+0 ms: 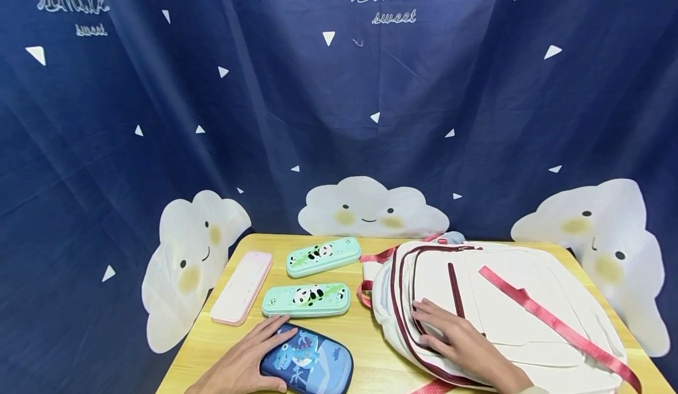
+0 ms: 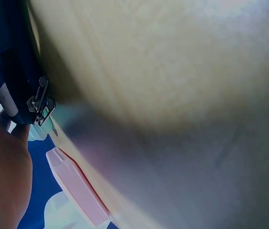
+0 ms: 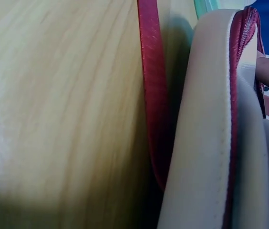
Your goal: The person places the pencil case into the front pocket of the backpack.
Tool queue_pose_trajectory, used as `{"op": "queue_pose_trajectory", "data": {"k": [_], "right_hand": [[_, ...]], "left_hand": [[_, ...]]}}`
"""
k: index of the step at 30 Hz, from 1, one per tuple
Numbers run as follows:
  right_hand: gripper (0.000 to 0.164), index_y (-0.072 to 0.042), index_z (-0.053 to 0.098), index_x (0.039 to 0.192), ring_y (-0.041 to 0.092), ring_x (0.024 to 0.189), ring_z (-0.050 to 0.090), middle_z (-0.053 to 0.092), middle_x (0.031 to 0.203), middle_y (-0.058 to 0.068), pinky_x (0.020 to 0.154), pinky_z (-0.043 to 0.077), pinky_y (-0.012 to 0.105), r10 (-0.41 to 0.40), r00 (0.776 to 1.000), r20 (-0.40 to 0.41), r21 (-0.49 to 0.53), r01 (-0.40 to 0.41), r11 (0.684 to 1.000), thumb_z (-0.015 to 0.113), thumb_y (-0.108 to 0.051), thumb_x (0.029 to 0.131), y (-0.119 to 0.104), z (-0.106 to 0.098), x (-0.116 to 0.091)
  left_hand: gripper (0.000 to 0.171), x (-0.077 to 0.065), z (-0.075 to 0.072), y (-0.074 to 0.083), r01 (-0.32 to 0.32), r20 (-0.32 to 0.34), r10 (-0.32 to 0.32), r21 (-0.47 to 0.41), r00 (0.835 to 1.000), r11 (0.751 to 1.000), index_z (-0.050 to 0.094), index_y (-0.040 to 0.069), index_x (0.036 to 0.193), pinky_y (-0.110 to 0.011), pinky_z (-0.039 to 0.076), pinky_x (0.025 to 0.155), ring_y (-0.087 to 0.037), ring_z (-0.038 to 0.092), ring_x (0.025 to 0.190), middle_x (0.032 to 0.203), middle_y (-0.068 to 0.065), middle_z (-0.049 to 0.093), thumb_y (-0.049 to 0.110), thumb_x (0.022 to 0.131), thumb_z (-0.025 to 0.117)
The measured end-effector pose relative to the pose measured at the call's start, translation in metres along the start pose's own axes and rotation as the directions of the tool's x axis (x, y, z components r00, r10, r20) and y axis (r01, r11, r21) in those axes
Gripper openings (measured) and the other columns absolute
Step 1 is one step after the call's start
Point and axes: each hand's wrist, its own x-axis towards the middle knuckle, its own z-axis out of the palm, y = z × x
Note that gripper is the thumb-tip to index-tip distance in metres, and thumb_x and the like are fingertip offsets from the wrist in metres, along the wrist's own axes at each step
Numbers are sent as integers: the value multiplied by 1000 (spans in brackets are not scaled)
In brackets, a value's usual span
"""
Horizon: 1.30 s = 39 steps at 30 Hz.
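Observation:
My left hand (image 1: 241,356) grips a dark blue zippered pencil case (image 1: 309,360) with a dinosaur picture, fingers at its far edge and thumb at its near edge. The left wrist view catches the zipper pulls (image 2: 42,101) on the case's side. Over a white backpack (image 1: 521,305) with dark red zippers, lying flat at the right, is my right hand (image 1: 461,338). Its fingers rest on the front by the curved zipper. In the right wrist view the zipper (image 3: 245,31) runs along the bag's edge beside the fingers.
Two mint-green panda pencil cases, one nearer (image 1: 306,300) and one farther (image 1: 323,257), lie beyond the blue case. A pink case (image 1: 242,288) sits at the left edge of the wooden table (image 1: 196,358). A red strap (image 1: 561,326) crosses the backpack. Behind hangs a dark blue curtain (image 1: 296,88).

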Motion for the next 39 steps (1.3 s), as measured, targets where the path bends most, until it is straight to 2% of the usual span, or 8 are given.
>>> {"op": "queue_pose_trajectory", "data": {"k": [5,9,17,26,33,39], "right_hand": [[54,-17,74,142,34,138,67,70,149,8,125,22,6,-61,998,-32,-45,60,997,90,-21,90,2,4,-2],[55,-17,73,142,32,138,66,70,149,10,124,21,5,-68,997,-32,-56,66,996,90,-21,90,3,6,-3],[52,-17,74,141,32,136,68,71,148,9,122,22,3,-29,999,-30,-42,27,999,87,-11,91,1,4,-3],[49,-19,73,144,16,138,67,71,148,6,118,29,1,31,998,-61,53,-28,998,82,-9,97,1,-7,-2],[52,-15,76,138,8,127,72,78,137,4,115,34,2,-37,987,-159,26,41,999,85,-2,89,6,-10,1],[51,-13,77,136,8,123,75,80,132,3,113,38,2,-43,982,-183,23,48,999,85,0,88,6,-12,3]], "left_hand": [[89,0,1,0,14,11,-13,-16,1000,1000,34,55,166,-70,46,117,-36,39,159,178,5,35,81,88,70],[88,0,1,-1,42,38,-40,-50,998,998,33,56,165,-72,44,118,-36,37,161,179,6,33,81,89,69],[89,1,2,-2,49,40,-47,-46,998,998,33,57,165,-72,44,118,-36,37,161,179,6,33,83,88,68],[88,2,2,-1,40,34,-39,-40,999,998,33,57,165,-72,44,119,-35,37,161,179,7,33,82,88,68],[89,2,1,-1,39,35,-37,-45,999,998,33,57,165,-72,43,119,-36,37,161,179,7,33,84,88,68],[89,0,1,-1,16,11,-16,-22,1000,1000,34,55,166,-71,46,116,-36,39,159,178,5,35,82,88,69]]}}
